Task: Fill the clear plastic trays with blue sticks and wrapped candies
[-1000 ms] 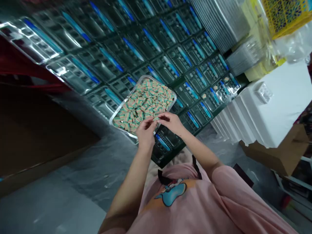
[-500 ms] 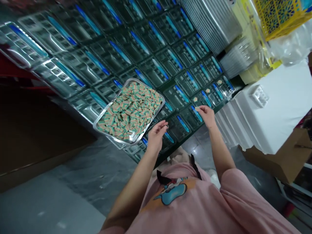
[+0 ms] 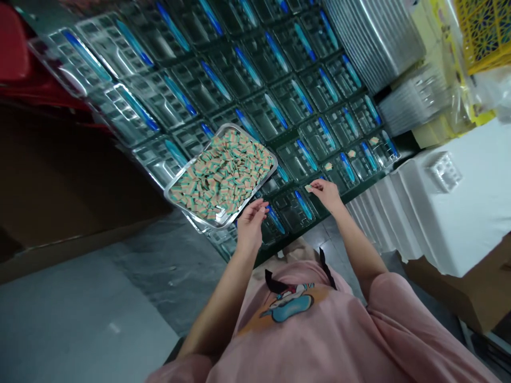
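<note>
A metal tray [image 3: 169,196] heaped with small striped pieces [image 3: 223,175], pinkish and green, rests on rows of clear plastic trays [image 3: 287,205], each holding a blue pen-like item [image 3: 303,205]. In my right hand [image 3: 326,193] a small striped piece [image 3: 308,188] is pinched between the fingertips, above the front row. My left hand [image 3: 251,221] is beside the metal tray's right corner, fingers curled together; whatever it holds is too small to make out. Single pieces lie in a few clear trays to the right, one of them [image 3: 328,166] just beyond my right hand.
Stacked clear trays [image 3: 375,42] stand at the back right, near a yellow basket [image 3: 485,32]. White stacked material [image 3: 475,197] lies at the right over a cardboard box [image 3: 459,287]. A brown box [image 3: 72,181] and red objects [image 3: 14,48] are at the left.
My right hand has moved left along the front row with a striped piece in its fingertips. My left hand stays by the metal tray. The view has shifted slightly.
</note>
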A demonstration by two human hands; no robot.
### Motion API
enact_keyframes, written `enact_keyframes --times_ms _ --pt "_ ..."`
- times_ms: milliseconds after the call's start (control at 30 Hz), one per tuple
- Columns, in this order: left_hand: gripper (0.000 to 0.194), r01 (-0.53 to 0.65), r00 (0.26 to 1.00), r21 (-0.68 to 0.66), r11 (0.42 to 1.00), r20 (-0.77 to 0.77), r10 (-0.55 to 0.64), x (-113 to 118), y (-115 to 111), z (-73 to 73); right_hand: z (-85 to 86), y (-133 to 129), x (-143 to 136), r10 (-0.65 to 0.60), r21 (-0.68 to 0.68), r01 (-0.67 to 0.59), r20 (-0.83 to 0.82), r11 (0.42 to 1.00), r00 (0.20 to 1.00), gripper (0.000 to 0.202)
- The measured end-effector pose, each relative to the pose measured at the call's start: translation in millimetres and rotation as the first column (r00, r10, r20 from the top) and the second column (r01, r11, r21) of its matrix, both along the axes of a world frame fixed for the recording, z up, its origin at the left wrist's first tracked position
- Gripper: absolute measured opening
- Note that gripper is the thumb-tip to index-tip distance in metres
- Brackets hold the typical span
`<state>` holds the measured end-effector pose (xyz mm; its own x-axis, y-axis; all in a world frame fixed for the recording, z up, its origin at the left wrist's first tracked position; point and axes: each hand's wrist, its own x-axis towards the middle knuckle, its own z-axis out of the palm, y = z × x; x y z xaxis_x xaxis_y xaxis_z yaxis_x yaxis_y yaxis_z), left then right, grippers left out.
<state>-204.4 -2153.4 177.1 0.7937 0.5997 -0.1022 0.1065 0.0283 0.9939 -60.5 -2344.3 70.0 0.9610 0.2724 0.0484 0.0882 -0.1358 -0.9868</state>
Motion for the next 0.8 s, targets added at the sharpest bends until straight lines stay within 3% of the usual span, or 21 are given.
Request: enact_keyframes --times_ms 167,333,567,800 --pt "0.04 -0.004 0.999 0.02 1.0 0.05 0.003 3 -3 3.8 4.3 3 2 0.046 -0.229 -0.03 0.068 0.973 0.997 0.003" --pt "0.041 -0.021 0.997 0.041 0.999 0.074 0.018 7 -2 10.6 10.2 9 -4 0.052 -0.425 0.056 0.238 0.903 0.97 0.01" --pt "0.039 -0.011 0.994 0.048 0.999 0.107 0.006 9 4 16.1 -0.1 14 -9 -0.003 -0.457 0.174 0.35 0.873 0.937 0.013" --pt "0.038 -0.037 0.992 0.072 0.997 0.12 0.028 10 9 17.8 -3.1 12 -9 0.049 -0.469 0.167 0.415 0.867 0.909 0.016"
